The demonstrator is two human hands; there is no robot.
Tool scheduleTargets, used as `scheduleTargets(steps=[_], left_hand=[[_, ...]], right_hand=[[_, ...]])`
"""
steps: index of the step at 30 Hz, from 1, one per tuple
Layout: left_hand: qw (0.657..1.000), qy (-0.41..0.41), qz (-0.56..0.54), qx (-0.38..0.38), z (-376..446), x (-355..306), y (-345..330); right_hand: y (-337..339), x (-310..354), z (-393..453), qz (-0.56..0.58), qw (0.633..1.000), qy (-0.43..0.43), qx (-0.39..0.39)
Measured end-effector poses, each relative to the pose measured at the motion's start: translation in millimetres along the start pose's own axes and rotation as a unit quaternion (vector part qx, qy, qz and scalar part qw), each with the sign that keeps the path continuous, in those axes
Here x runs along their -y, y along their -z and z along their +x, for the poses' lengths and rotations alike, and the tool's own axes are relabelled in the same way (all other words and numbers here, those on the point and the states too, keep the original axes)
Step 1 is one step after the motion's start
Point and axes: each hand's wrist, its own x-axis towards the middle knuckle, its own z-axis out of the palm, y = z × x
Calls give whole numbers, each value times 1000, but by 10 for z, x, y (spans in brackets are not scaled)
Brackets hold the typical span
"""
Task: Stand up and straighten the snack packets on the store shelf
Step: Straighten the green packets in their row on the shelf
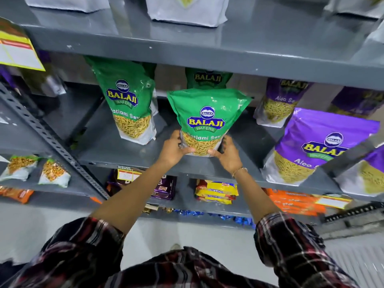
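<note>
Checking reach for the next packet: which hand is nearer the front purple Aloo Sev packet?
Right. The right hand grips the green packet just left of the purple Aloo Sev packet; the left hand is farther left.

The green packet [207,121] reads "BALAJI WAFERS Ratlami Sev"; the purple packet [320,146] reads "BALAJI", "Aloo".

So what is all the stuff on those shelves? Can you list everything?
Green snack packets: three, green, middle shelf; one held at the front, one behind it, one to its left.
Purple snack packets: at least four, purple, middle shelf, right side.
White bags: several, white, top shelf.
Small packets: two, white and orange, lower left shelf.
Yellow packs: one stack, yellow and red, bottom shelf.
Orange packs: one stack, orange, bottom shelf, right.
Shelf: grey metal.
Left hand: grips the packet's bottom left.
Right hand: grips its bottom right.
</note>
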Motion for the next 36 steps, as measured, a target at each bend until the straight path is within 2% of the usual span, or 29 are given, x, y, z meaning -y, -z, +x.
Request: scheduleTargets(steps=[13, 22, 24, 26, 27, 28, 30, 33, 34, 36], left_hand=[[1000, -8, 12, 8, -537, 24, -44], [999, -10, 38, 38, -601, 0, -27], [999, -6, 1, 52, -622, 34, -13], [998, 7, -17, 52, -658, 121, 71], [999, 15, -14, 40, -662, 192, 149], [1000, 21, -3, 19, -663, 275, 257], [998, 32, 14, -45, -629, 417, 542], [982, 31, 35, -185, -452, 528, 1050], [972, 16, 41, -231, -373, 537, 1218], [959, -6, 30, -281, -189, 544, 1523]], right_hand=[[33, -139, -543, -6, 1000, 18, 0], [9, -70, -680, 0, 1000, 8, 6], [-42, -64, -777, 10, 999, 13, -49], [-164, -71, -953, -22, 984, 37, -173], [-257, -67, -1053, -56, 975, 68, -206], [-376, -49, -1143, -85, 971, 108, -195], [-687, 49, -1215, -121, 972, 173, -99], [-1193, 363, -1028, -154, 962, 226, 28], [-1346, 495, -910, -155, 958, 239, 48], [-1587, 738, -602, -129, 965, 225, 34]])
